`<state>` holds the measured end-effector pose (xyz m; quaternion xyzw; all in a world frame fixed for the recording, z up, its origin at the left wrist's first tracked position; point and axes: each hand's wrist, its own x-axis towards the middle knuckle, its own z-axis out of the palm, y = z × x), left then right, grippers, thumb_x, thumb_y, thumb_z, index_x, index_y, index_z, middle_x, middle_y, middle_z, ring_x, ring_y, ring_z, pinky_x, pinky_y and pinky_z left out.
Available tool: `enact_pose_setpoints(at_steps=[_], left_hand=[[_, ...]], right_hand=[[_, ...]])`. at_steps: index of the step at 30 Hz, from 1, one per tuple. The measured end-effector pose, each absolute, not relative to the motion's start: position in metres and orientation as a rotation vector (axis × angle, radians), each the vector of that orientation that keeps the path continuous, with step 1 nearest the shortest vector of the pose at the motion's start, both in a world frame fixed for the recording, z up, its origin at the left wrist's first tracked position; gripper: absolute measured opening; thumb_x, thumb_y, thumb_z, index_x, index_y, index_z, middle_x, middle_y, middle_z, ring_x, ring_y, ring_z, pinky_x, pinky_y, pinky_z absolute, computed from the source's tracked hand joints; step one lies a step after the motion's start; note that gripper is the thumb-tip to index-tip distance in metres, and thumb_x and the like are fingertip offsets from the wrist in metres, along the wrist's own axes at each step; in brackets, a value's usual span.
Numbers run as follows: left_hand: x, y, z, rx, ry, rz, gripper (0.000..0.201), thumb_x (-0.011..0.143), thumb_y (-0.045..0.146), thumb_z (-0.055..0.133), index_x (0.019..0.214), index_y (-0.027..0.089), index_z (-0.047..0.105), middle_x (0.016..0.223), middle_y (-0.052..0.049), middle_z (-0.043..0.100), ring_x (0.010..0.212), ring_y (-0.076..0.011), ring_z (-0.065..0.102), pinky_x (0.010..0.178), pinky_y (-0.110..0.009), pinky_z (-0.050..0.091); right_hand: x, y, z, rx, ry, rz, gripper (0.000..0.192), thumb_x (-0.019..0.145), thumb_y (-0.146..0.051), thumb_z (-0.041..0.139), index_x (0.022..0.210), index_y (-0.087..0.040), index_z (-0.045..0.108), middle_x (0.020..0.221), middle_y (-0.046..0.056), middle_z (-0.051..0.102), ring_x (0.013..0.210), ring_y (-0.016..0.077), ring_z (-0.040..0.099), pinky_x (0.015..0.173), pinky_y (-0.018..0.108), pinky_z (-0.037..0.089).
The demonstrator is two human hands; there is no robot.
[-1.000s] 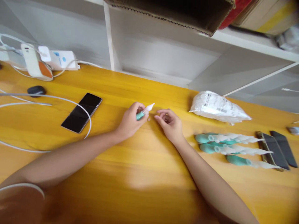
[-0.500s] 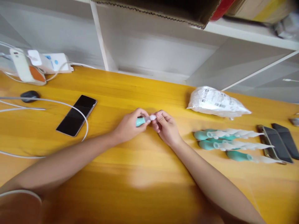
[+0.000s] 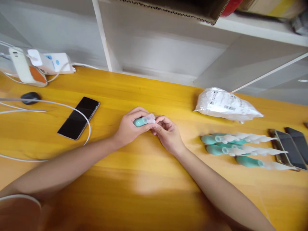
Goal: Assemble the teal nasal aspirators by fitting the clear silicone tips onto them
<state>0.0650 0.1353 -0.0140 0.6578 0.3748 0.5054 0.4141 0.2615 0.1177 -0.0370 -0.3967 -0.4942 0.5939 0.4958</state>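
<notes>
My left hand (image 3: 130,125) is wrapped round a small teal bulb syringe (image 3: 140,121) with a translucent whitish nozzle (image 3: 150,118) pointing right. The fingers of my right hand (image 3: 168,133) pinch at the nozzle's far end, partly covering it. Both hands are close together above the wooden table. To the right lie several more teal bulb syringes (image 3: 249,161) in rows, their long pale nozzles pointing right.
A white plastic packet (image 3: 226,104) lies at the back right. Two phones (image 3: 287,147) lie beyond the nozzles, and a black phone (image 3: 78,118) rests at left under a white cable (image 3: 60,103). A dark mouse-like object (image 3: 30,98) and chargers (image 3: 51,62) stand farther left.
My left hand has turned and shifted its hold, so more of the teal bulb and nozzle now shows. My right fingers stay at the nozzle's end. The view has shifted slightly.
</notes>
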Motion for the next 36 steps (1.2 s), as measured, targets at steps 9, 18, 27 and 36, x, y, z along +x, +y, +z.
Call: enact_pose_setpoints(at_steps=[9,18,27,36], left_hand=[[0.067,0.138,-0.023,1.355,0.965,1.170,0.058,0.073,0.058,0.110,0.103,0.021,0.078,0.100,-0.002,0.081,0.094,-0.0199,0.074,0.087,-0.030,0.059],[0.067,0.138,-0.025,1.416,1.010,1.122,0.063,0.072,0.065,0.109,0.107,0.021,0.077,0.102,-0.003,0.082,0.096,-0.0212,0.075,0.089,-0.032,0.059],[0.068,0.136,-0.024,1.482,1.012,1.082,0.056,0.077,0.061,0.107,0.106,0.023,0.078,0.107,-0.004,0.085,0.101,-0.0230,0.078,0.095,-0.035,0.058],[0.068,0.146,-0.028,1.262,1.097,1.338,0.044,0.080,0.041,0.103,0.104,0.022,0.071,0.100,0.000,0.078,0.094,-0.0177,0.072,0.092,-0.032,0.057]], right_hand=[[0.270,0.110,-0.035,-0.907,-1.500,1.000,0.026,0.108,-0.045,0.082,0.130,-0.032,0.079,0.114,0.007,0.072,0.093,0.0203,0.073,0.068,0.033,0.069],[0.281,0.115,-0.023,-0.861,-1.729,0.646,0.018,0.108,-0.020,0.080,0.117,-0.031,0.089,0.108,0.007,0.076,0.080,0.0171,0.074,0.064,0.032,0.068],[0.283,0.123,-0.026,-0.868,-1.496,1.185,0.023,0.103,-0.046,0.087,0.098,-0.026,0.080,0.099,0.003,0.071,0.066,0.0143,0.071,0.058,0.032,0.065],[0.296,0.140,-0.031,-1.224,-1.830,0.721,0.007,0.096,-0.024,0.079,0.091,-0.023,0.083,0.084,0.003,0.072,0.067,0.0159,0.061,0.065,0.032,0.053]])
